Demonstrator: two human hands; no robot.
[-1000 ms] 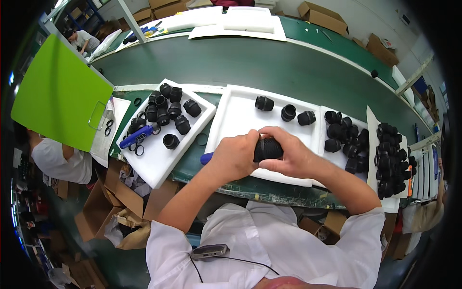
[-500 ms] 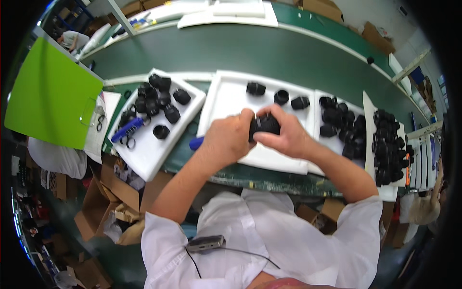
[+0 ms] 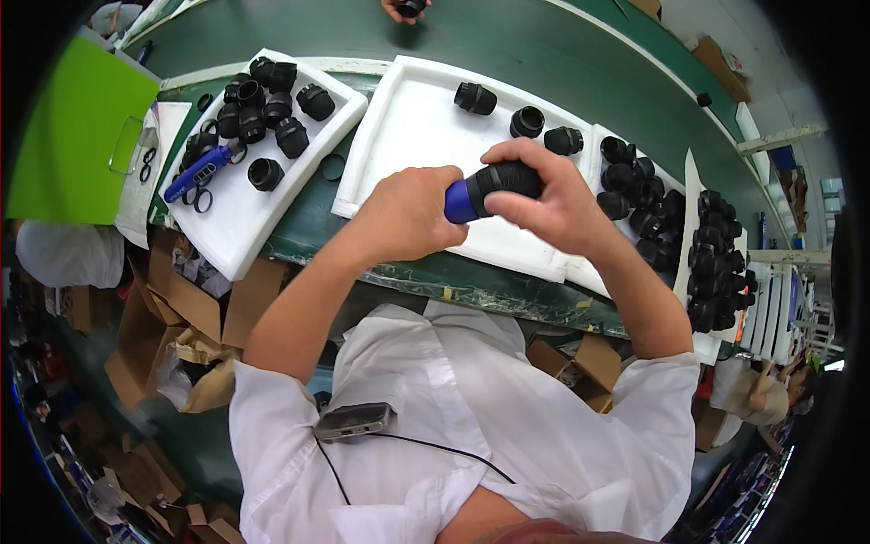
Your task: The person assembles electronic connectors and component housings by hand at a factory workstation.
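Wearing a white short-sleeved shirt, grey box-shaped device on the chest, the person has both hands up over a green bench. Left hand closed on the left end of a blue cylindrical piece; can't tell how much sits inside the fist. Right hand clamped on a black cylindrical part, thumb near side, fingers far side; its left end meets the blue piece. Both held above a shallow white tray. Tilted white tray on the left carries a blue pen-shaped tool and a cluster of black fittings. More black fittings piled at right. Three black barrel-shaped pieces along the middle tray's far side. Top edge: another person's hand holding a small black part.
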